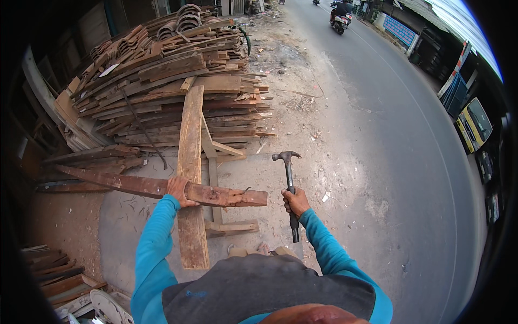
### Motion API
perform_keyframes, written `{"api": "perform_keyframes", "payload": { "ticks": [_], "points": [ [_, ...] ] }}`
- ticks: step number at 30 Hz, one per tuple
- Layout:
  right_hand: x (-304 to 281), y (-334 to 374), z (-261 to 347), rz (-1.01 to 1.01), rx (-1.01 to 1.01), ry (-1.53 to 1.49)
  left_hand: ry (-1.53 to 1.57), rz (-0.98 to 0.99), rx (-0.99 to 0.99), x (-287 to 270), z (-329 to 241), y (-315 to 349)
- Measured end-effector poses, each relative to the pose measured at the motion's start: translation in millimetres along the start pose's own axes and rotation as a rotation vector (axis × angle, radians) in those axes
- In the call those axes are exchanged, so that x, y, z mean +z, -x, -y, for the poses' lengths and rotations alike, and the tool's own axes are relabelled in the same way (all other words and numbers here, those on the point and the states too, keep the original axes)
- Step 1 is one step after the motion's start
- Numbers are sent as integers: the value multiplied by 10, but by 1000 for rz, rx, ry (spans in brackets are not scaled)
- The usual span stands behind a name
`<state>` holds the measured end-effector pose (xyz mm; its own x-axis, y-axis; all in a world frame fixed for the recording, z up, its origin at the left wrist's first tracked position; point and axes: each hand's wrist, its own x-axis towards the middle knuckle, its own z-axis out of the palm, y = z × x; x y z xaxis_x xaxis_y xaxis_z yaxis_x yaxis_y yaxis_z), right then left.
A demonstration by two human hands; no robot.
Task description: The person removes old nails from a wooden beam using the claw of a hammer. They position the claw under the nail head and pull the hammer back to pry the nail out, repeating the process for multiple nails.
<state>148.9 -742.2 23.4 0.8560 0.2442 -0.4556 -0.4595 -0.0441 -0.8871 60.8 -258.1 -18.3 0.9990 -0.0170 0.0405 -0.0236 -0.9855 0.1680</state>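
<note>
My left hand (181, 191) is wrapped over a reddish-brown wooden beam (226, 196), which lies crosswise on a paler plank (190, 129). That plank forms the top of a wooden sawhorse (232, 227). A bent nail (246, 190) sticks up near the beam's right end, where the wood is split. Closed round its dark handle, my right hand (296, 202) holds a claw hammer (289, 173) upright in the air, to the right of the beam and apart from it. The hammer's head points away from me.
A tall stack of old lumber (216, 86) with curved roof tiles (186, 20) on top fills the far left. More boards (59, 275) lie at the lower left. A paved road (394, 146) runs along the right, with a motorbike (340, 23) and a yellow truck (474, 127).
</note>
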Motion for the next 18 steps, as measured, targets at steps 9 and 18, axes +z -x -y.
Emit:
{"api": "perform_keyframes", "payload": {
  "ticks": [9,18],
  "points": [
    [12,150,-83,254,144,244,25,-35,51,2,12,-13],
    [-168,-185,228,-125,-53,-82,41,-12,38,33,19,-5]
  ]
}}
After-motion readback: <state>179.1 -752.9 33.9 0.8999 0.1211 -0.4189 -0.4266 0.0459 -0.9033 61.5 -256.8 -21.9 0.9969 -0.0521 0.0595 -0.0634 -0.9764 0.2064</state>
